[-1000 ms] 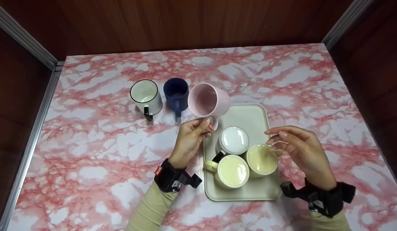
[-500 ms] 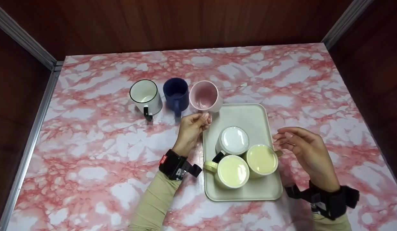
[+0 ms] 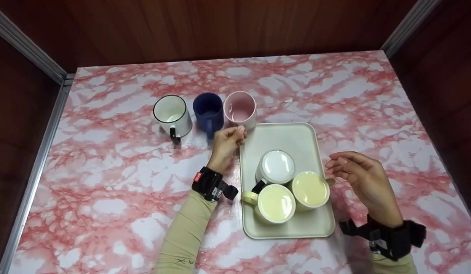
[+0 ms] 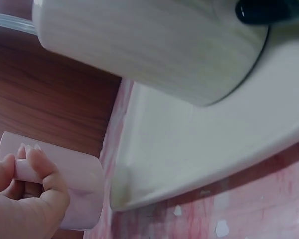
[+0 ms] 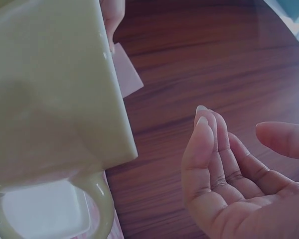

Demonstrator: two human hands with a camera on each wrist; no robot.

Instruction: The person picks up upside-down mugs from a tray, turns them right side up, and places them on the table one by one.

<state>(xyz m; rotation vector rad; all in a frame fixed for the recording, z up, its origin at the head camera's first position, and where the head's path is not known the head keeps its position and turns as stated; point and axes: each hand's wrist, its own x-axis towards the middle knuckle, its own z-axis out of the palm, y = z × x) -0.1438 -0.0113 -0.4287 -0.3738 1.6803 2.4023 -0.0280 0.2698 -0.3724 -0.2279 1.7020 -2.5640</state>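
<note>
Thumb and fingers of my left hand (image 3: 226,146) pinch the handle of a pink mug (image 3: 241,107). The mug's mouth faces up, close beside a dark blue mug (image 3: 208,110) and at the far left corner of a cream tray (image 3: 284,135). In the left wrist view, the pink mug (image 4: 82,184) shows its side, with the handle between the fingers. My right hand (image 3: 363,179) hovers to the right of the tray, fingers loosely bent and holding nothing. Near it, a yellow mug (image 3: 310,189) stands bottom up on the tray.
Also bottom up on the tray are a white mug (image 3: 278,166) with a black handle and a second yellow mug (image 3: 276,203). Left of the blue mug stands a white mug with a black rim (image 3: 172,114), mouth up. Wooden panels (image 3: 220,30) border the marbled table.
My left hand has moved the pink mug away from me and slightly left, turning it from tilted to mouth up. My right hand has drawn back right, away from the yellow mug.
</note>
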